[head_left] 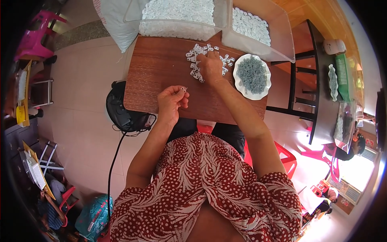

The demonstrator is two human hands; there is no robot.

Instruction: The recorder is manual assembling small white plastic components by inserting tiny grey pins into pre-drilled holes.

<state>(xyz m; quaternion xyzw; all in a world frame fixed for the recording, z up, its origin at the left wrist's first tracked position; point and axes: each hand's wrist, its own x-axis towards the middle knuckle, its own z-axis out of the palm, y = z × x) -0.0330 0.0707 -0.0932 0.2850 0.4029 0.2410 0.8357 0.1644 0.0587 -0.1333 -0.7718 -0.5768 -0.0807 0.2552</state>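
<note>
My left hand [171,101] is raised over the near part of the brown table [149,72]. Its thumb and forefinger pinch a small white plastic piece [184,89]. Farther off, my right hand [210,68] reaches down into a loose pile of small white plastic pieces with dark holes [196,74]. Its fingers are bent and drawn together among them; what is between the fingertips is hidden. Right of that hand stands a white scalloped plate [249,95] heaped with small grey parts [252,74], too fine to make out singly.
Two clear plastic bins, one at the back [177,30] and one at the back right [278,50], hold many white pieces. A white sack [119,28] leans at the back left. A black bag with a cable [121,107] hangs by the table's left edge. A dark table [324,88] stands right.
</note>
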